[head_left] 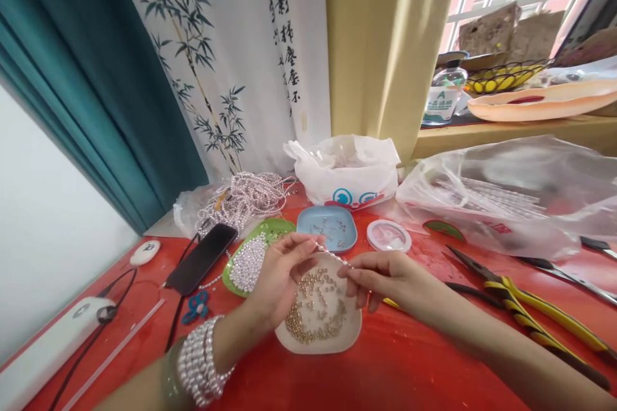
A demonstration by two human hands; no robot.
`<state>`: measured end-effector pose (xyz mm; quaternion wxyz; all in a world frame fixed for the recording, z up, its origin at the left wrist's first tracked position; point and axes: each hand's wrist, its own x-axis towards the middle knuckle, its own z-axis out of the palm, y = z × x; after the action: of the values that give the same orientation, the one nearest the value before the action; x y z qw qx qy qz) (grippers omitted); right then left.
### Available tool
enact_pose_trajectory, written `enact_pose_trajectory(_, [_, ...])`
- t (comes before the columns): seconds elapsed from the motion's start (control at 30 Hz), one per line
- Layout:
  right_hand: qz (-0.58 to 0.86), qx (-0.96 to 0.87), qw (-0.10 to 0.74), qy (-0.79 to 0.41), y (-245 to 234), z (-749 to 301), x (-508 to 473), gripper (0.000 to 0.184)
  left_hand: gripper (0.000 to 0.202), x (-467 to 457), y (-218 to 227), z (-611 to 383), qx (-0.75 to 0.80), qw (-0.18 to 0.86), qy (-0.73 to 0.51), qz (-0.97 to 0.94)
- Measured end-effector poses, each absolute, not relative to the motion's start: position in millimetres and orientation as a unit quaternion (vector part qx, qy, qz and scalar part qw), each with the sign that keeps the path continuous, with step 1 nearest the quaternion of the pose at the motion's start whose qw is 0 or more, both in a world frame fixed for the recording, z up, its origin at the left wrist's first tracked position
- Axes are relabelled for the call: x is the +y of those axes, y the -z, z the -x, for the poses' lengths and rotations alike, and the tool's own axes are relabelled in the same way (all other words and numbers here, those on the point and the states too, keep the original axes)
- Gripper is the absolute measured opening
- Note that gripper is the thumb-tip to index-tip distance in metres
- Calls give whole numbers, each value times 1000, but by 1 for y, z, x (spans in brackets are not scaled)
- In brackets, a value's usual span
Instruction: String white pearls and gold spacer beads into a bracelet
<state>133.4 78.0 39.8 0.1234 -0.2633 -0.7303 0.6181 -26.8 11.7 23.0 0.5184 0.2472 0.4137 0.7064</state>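
My left hand [282, 273] and my right hand [385, 276] meet over a white dish [354, 327] of small gold beads. Both hands pinch a short strand of white pearl beads [332, 255] stretched between them, the left at its left end, the right at its right end. A pearl bracelet [200, 359] wraps my left wrist. A green dish [277, 229] heaped with white pearls lies just left of my left hand. Behind the hands sit a blue dish [308, 223] with small metal findings and a clear spool of thread [388, 236].
Yellow-handled pliers [530, 311] lie right of my right arm on the red table [409, 366]. A black phone [201, 258], a pile of pearl strands [245, 196], a white plastic bag [347, 173] and a large clear bag [520, 199] surround the work spot. Scissors [569, 275] lie far right.
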Motion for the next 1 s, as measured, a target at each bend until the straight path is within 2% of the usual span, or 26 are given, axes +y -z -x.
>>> enact_pose_trajectory(0.23, [283, -693, 157, -644, -31, -132, 86, 22, 5, 14, -25, 36, 429, 524, -688, -261])
enact_pose_trajectory(0.6, [297, -664, 165, -666, -25, -131, 85, 21, 6, 17, -30, 43, 434, 509, -698, -257])
enact_pose_trajectory(0.83, [297, -659, 153, -674, -26, -127, 80, 20, 23, 15, -36, 41, 473, 451, -684, -324])
enact_pose_trajectory(1.0, [283, -669, 161, -668, -21, -127, 76, 18, 9, 11, -37, 40, 528, 337, -611, -484])
